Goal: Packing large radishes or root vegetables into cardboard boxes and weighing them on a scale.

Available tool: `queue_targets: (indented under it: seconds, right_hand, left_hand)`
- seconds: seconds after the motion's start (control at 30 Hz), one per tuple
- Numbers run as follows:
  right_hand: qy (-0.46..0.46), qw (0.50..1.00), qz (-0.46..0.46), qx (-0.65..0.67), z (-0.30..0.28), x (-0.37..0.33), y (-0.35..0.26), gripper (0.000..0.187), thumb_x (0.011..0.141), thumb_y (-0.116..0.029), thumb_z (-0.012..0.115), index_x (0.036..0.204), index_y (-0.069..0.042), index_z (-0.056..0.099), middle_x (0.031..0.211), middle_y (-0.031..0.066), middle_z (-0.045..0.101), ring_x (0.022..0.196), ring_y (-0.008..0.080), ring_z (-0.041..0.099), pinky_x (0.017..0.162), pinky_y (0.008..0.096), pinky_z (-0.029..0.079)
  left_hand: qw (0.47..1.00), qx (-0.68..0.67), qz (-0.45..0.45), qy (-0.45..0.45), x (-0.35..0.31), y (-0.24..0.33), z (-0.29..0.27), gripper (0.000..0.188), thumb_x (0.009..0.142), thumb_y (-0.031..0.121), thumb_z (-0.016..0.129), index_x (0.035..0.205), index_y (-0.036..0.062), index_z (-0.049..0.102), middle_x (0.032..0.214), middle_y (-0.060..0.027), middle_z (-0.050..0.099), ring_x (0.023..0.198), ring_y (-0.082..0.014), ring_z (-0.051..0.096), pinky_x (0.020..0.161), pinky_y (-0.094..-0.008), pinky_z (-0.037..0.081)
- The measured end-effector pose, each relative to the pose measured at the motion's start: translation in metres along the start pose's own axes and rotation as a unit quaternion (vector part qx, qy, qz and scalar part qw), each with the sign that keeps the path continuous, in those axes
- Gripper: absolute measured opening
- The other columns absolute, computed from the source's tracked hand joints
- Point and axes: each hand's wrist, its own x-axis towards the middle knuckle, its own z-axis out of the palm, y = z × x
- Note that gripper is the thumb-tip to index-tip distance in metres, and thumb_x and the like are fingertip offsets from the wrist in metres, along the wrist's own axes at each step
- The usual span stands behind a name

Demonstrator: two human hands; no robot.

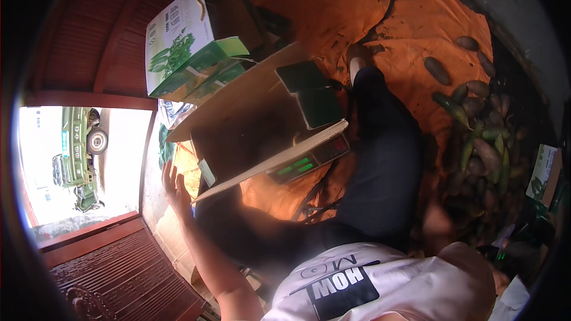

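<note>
An opened cardboard box (238, 137) with dark green printed flaps stands tilted in front of me, its inside dark. Just below its rim a digital scale (295, 167) shows lit green figures. My left hand (173, 189) is beside the box's left edge, fingers stretched and apart, holding nothing; whether it touches the cardboard I cannot tell. On my right, a blurred patch of skin, seemingly my right hand (438, 221), is low beside the heap of brown, oval sweet potatoes (489, 157) and long green vegetables (466, 153). Its fingers cannot be made out.
A white and green printed carton (184, 41) stands at the far left. An orange sheet (410, 18) covers the floor, with a few loose tubers (437, 71) on it. My dark-trousered leg (380, 154) stretches between box and heap. A doorway at left shows a green vehicle (77, 148).
</note>
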Motion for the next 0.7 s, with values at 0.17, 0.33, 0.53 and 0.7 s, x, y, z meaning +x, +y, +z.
queue_targets:
  seconds: [0.17,0.33,0.53,0.7]
  right_hand:
    - [0.07,0.992,0.106,-0.022,-0.073,-0.06,0.091,0.059,0.093,-0.046,0.07,0.138,-0.007,0.065,0.134,0.0174,0.07,0.12,0.0381,0.069,0.1,0.0501,0.055]
    - [0.102,0.981,0.163,-0.04,-0.134,-0.095,0.161,0.068,0.088,-0.052,0.077,0.139,-0.007,0.065,0.135,0.0165,0.07,0.12,0.037,0.069,0.1,0.0496,0.056]
    - [0.1,0.98,0.081,-0.149,-0.225,-0.065,0.094,0.046,0.08,-0.039,0.084,0.114,-0.009,0.072,0.108,0.0187,0.077,0.103,0.0428,0.073,0.088,0.0527,0.057]
    - [0.184,0.969,-0.157,0.05,-0.343,-0.04,0.02,0.041,0.079,-0.028,0.09,0.104,-0.003,0.071,0.094,0.0085,0.075,0.087,0.0194,0.07,0.08,0.0365,0.054]
  left_hand:
    - [1.0,-0.019,0.023,-0.003,0.001,0.01,0.019,0.05,0.103,0.0,0.053,0.152,0.0086,0.052,0.162,-0.0135,0.044,0.141,-0.0324,0.054,0.112,-0.0425,0.048]
    - [0.999,-0.018,0.046,0.024,-0.01,0.01,-0.002,0.05,0.102,-0.003,0.052,0.152,0.0059,0.052,0.161,-0.0144,0.043,0.142,-0.0312,0.053,0.113,-0.0422,0.048]
    - [0.989,-0.011,0.142,0.051,-0.006,0.02,-0.021,0.046,0.103,-0.006,0.052,0.147,0.0033,0.056,0.158,-0.015,0.05,0.144,-0.0294,0.051,0.117,-0.0406,0.044]
    - [0.979,-0.104,0.176,-0.003,0.015,0.102,-0.015,0.041,0.096,-0.008,0.058,0.134,0.0037,0.069,0.142,-0.0133,0.065,0.141,-0.03,0.055,0.116,-0.0413,0.043]
